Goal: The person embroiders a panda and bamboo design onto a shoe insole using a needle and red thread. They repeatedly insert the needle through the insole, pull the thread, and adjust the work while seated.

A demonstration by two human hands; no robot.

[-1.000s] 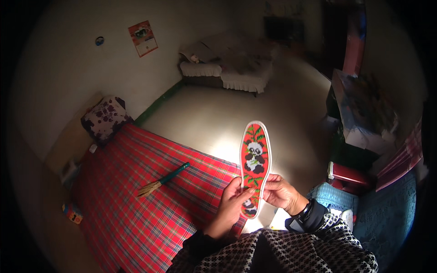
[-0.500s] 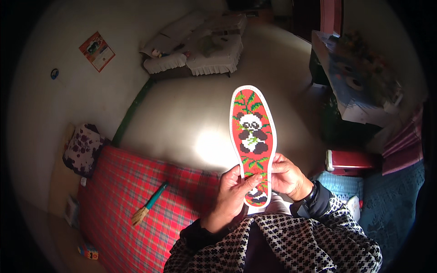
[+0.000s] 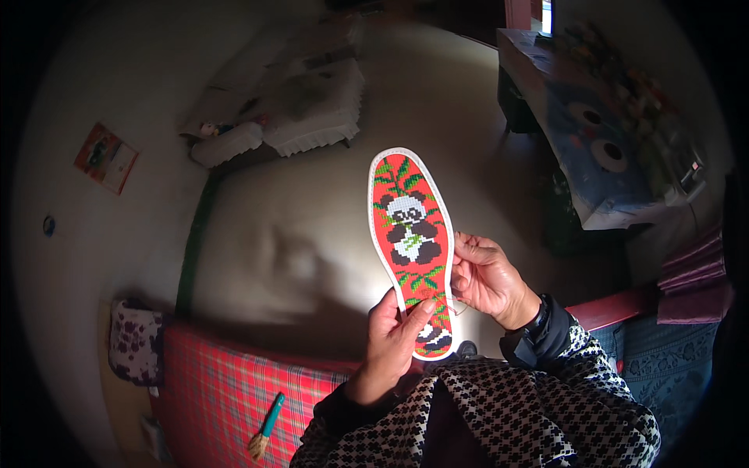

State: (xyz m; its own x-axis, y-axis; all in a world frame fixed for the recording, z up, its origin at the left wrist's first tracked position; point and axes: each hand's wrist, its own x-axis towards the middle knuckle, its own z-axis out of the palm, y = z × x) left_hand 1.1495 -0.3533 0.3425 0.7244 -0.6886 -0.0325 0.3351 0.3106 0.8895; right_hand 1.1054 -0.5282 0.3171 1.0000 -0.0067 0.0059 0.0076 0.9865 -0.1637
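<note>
My left hand point(image 3: 392, 337) grips the heel end of a cross-stitched insole point(image 3: 439, 239), its thumb lying across the front and its other fingers mostly behind. The insole stands nearly upright, slightly tilted, with a white border, red ground, green leaves and a black-and-white panda. A thin dark thread point(image 3: 459, 310) loops from the lower part of the stitched face toward the right. Beside the insole's right edge, my right hand point(image 3: 493, 282) has its fingers closed with the thumb on top. Whatever is between those fingertips is too small to make out.
A brush with a teal handle point(image 3: 272, 415) lies on a red plaid cover point(image 3: 211, 382) at lower left. A patterned cushion point(image 3: 136, 343) is beyond it. Far left stands a couch with a white ruffled cover point(image 3: 316, 129); at right is a cloth-covered table point(image 3: 546, 86).
The view has shifted, so the insole appears a little farther left. My right hand has drawn slightly up and away from the insole's lower part, and the thread loop now shows.
</note>
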